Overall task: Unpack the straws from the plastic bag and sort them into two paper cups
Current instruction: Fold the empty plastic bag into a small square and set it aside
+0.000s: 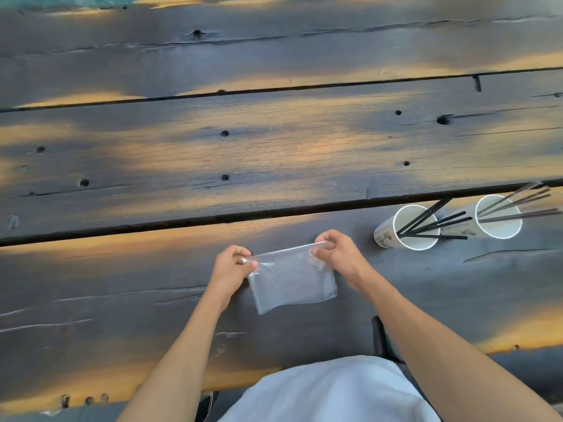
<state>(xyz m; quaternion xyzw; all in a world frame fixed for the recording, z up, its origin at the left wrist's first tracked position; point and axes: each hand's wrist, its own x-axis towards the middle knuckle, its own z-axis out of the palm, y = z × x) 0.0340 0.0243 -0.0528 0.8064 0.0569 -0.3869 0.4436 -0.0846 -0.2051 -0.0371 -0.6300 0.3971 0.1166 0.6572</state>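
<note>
Surface [274,153]: dark grey-brown wooden planks with visible grain, black knot holes and black gaps between the boards, streaked with warm orange-gold patches of light. Plastic bag [294,281]: clear and colourless, showing the dark wood through it as a pale grey sheen, with a bright white glint along its top edge. Left paper cup [387,236]: white inside, cream outside with a faint dark printed drawing and lettering. Right paper cup [499,229]: white inside, the same cream printed wall. Straws [432,219] in the left cup: black. Straws [515,202] in the right cup: dark grey-brown, blurred. Garment [329,391] at the bottom edge: plain white.
</note>
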